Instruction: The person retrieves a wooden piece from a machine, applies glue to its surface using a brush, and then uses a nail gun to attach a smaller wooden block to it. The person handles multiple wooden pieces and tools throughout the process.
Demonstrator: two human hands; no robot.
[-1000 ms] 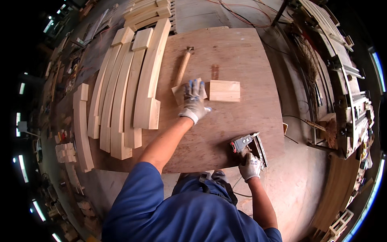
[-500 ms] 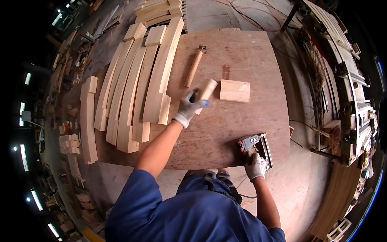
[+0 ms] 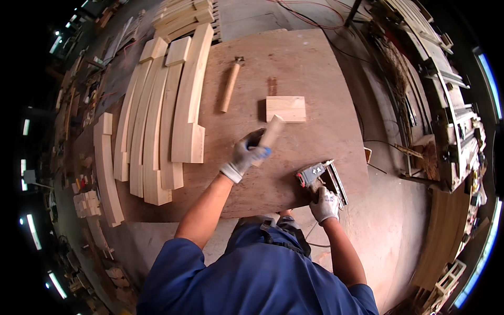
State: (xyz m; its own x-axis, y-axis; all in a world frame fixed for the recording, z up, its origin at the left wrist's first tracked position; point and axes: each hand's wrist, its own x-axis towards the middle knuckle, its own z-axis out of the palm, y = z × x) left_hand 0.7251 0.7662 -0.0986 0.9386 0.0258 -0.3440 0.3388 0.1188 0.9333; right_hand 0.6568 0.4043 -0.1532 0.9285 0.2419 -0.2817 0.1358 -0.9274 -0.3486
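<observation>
My left hand [image 3: 245,154], in a grey glove with blue fingertips, is closed on a short wooden block [image 3: 271,135] and holds it tilted above the tabletop. The block is blurred by motion. A wider, flat wooden block [image 3: 286,109] lies on the table [image 3: 241,194] just beyond it. At the table's near right edge my right hand [image 3: 325,203], gloved in white, grips a nail gun [image 3: 315,176] with a grey body and a long magazine at its right. Farther off lies a hammer [image 3: 231,85] with a wooden handle.
Several long, curved wooden beams [image 3: 157,121] with end blocks lie along the table's left side. Another curved beam [image 3: 107,173] is at the far left. More timber [image 3: 181,18] is stacked beyond the table. A rack [image 3: 446,89] stands to the right, and hoses [image 3: 304,16] cross the floor.
The view has shifted. Against the table, my left hand has come nearer to me and a little to the right with the short block. The nail gun stays in my right hand, barely moved.
</observation>
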